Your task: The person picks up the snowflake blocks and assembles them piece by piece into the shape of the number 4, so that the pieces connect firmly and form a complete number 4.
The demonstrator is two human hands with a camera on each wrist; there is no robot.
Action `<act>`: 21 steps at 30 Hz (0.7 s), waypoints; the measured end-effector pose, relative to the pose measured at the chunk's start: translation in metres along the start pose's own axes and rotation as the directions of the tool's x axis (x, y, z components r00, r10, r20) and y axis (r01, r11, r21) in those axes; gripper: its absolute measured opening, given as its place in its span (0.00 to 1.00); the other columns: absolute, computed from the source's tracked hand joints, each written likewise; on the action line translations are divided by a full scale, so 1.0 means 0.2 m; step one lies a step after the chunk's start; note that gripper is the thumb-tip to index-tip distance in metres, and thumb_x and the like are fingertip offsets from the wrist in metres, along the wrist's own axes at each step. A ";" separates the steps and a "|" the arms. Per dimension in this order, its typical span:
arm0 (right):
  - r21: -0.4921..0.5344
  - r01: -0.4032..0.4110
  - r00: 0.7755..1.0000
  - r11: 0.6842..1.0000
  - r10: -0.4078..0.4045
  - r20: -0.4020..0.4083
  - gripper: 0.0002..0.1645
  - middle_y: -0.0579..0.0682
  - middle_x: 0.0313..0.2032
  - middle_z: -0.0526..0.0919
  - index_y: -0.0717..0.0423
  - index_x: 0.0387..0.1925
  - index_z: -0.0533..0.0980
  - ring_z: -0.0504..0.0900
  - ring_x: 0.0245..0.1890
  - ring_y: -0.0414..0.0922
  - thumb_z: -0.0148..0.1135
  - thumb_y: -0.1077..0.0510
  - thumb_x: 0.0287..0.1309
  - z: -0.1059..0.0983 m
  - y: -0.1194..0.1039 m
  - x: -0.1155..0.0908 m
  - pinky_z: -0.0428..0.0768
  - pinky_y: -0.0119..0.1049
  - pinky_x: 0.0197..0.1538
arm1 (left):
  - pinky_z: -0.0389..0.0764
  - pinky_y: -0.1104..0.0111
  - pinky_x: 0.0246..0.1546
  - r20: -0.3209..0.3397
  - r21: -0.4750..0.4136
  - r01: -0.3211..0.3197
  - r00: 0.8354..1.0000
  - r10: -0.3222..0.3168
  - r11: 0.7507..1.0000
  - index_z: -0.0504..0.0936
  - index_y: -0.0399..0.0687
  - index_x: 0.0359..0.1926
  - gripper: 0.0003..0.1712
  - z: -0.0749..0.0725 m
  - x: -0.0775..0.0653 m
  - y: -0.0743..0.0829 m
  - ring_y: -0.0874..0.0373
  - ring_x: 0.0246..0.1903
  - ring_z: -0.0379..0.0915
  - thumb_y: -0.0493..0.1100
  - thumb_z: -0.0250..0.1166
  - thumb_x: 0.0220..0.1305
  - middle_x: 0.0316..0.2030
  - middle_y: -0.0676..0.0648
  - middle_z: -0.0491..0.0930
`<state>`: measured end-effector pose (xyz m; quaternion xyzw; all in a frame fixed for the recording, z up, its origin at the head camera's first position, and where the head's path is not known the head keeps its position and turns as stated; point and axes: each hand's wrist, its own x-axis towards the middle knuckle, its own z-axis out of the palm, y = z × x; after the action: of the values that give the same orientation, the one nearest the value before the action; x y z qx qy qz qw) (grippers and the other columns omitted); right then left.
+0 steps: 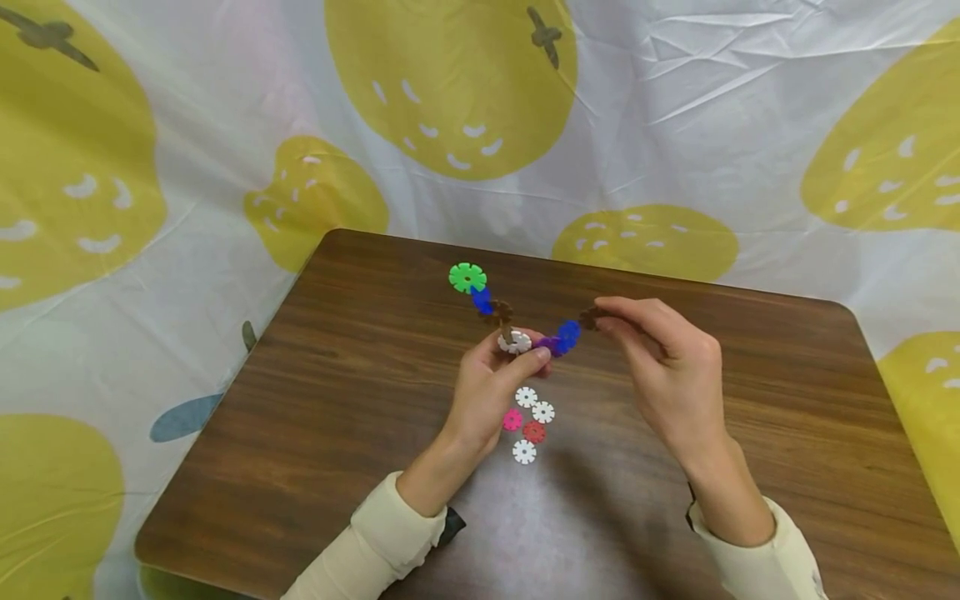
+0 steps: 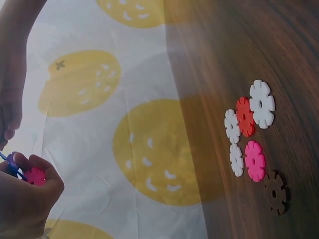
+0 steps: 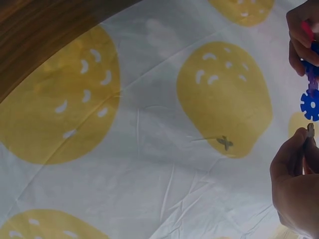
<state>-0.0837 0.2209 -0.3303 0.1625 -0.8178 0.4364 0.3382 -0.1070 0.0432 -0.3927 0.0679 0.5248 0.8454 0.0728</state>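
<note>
My left hand (image 1: 487, 387) holds a chain of slotted snowflake discs between thumb and fingers. The chain runs from a green disc (image 1: 467, 277) through a blue disc (image 1: 482, 301) and a brown one to a white disc (image 1: 515, 342), then a purple disc (image 1: 551, 345) and another blue disc (image 1: 568, 335). My right hand (image 1: 678, 383) pinches a brown disc (image 1: 590, 317) beside that blue end. In the right wrist view the pinched disc stands edge-on, just below the blue disc (image 3: 311, 105). A pink disc (image 2: 35, 176) shows within the left hand in the left wrist view.
On the wooden table (image 1: 360, 375) below the hands lie white discs (image 1: 524, 452), a red disc (image 1: 534, 431) and a pink disc (image 1: 512, 419). The left wrist view adds a brown disc (image 2: 275, 192) beside them. A fruit-print cloth (image 1: 465, 192) hangs behind the table.
</note>
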 end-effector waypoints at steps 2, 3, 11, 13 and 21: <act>0.001 0.010 1.000 1.000 -0.010 0.006 0.15 0.53 0.37 0.91 0.59 0.43 0.88 0.82 0.37 0.25 0.71 0.73 0.55 0.00 0.00 0.00 0.77 0.15 0.42 | 0.85 0.69 0.42 0.007 0.000 -0.002 1.000 0.002 1.000 0.82 0.42 0.39 0.08 0.00 0.00 0.00 0.61 0.32 0.82 0.28 0.66 0.62 0.34 0.55 0.85; -0.002 0.015 1.000 1.000 -0.015 0.010 0.15 0.52 0.37 0.91 0.59 0.43 0.88 0.82 0.37 0.25 0.71 0.74 0.54 0.01 0.01 0.00 0.77 0.15 0.43 | 0.85 0.69 0.42 0.010 -0.001 -0.004 1.000 0.004 1.000 0.82 0.42 0.39 0.08 0.00 0.00 0.00 0.62 0.32 0.82 0.28 0.66 0.62 0.35 0.55 0.85; -0.048 0.055 0.998 0.997 -0.054 0.019 0.15 0.50 0.34 0.91 0.57 0.41 0.89 0.80 0.35 0.24 0.73 0.73 0.52 0.02 0.01 -0.02 0.74 0.15 0.40 | 0.85 0.70 0.42 0.005 -0.032 -0.036 0.999 0.036 0.999 0.83 0.44 0.38 0.10 0.01 0.00 -0.01 0.61 0.32 0.81 0.26 0.65 0.61 0.36 0.54 0.86; -0.050 0.061 0.998 0.997 -0.061 0.014 0.15 0.50 0.34 0.91 0.56 0.41 0.89 0.79 0.34 0.24 0.73 0.73 0.52 0.03 0.01 -0.02 0.74 0.15 0.39 | 0.84 0.70 0.41 -0.001 -0.038 -0.045 0.999 0.045 0.998 0.84 0.44 0.38 0.10 0.01 0.00 -0.01 0.61 0.32 0.81 0.26 0.65 0.61 0.36 0.55 0.86; -0.032 0.070 0.997 0.997 -0.069 0.021 0.15 0.50 0.35 0.91 0.58 0.42 0.89 0.82 0.37 0.25 0.73 0.73 0.52 0.04 0.02 -0.02 0.77 0.14 0.43 | 0.85 0.70 0.41 -0.018 -0.048 -0.047 0.999 0.046 0.998 0.83 0.42 0.38 0.10 0.01 0.00 -0.02 0.60 0.32 0.80 0.25 0.65 0.61 0.36 0.54 0.86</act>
<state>-0.0858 0.2158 -0.3387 0.1897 -0.8219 0.4093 0.3478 -0.1071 0.0463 -0.3955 0.0713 0.5032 0.8598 0.0503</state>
